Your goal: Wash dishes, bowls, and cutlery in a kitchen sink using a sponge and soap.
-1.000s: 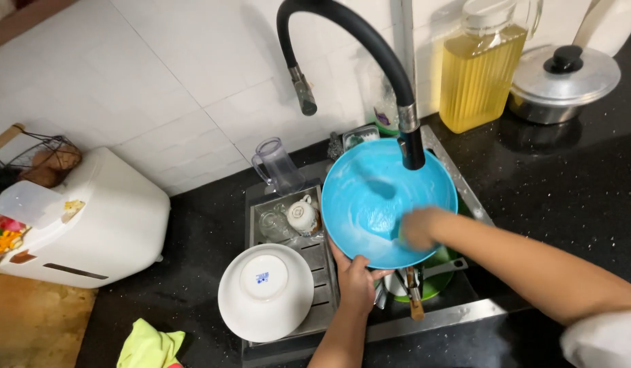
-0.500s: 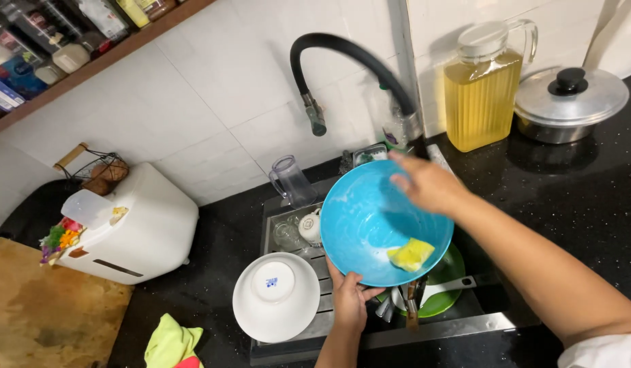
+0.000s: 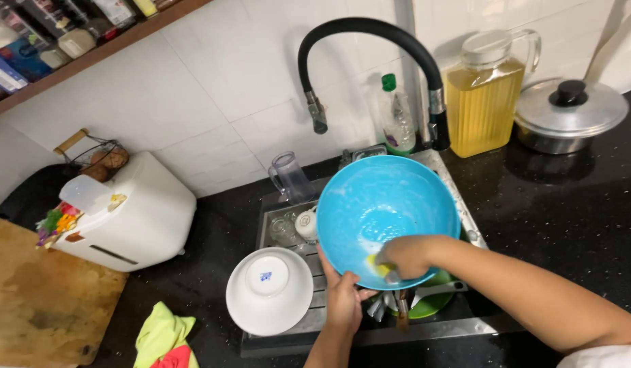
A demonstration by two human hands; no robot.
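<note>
Black speckled stone bench (image 3: 567,204) carrying a steel sink (image 3: 431,326) under a black curved flexible tap (image 3: 370,31), spout hanging above the sink's far left. Behind the sink: clear plastic bottle with green cap (image 3: 396,116), ribbed glass jug of yellow liquid (image 3: 482,95), lidded aluminium pot (image 3: 567,112). On the drain rack, left: upturned white ceramic bowl (image 3: 269,291), clear measuring jug (image 3: 290,178), small white cup (image 3: 304,223). Further left: white plastic box appliance (image 3: 131,215), wooden chopping board (image 3: 43,300); yellow-green cloth (image 3: 162,337) at the near edge. Large round turquoise plastic bowl (image 3: 387,215) held over the sink, tilted, open side facing up and toward the wearer; green plate (image 3: 424,303) and utensils partly hidden beneath it. Left hand (image 3: 343,300) clamped on the bowl's near lower rim, thumb inside. Right hand (image 3: 407,257) closed around a yellow sponge (image 3: 378,267), pressed to the bowl's inner near wall.
</note>
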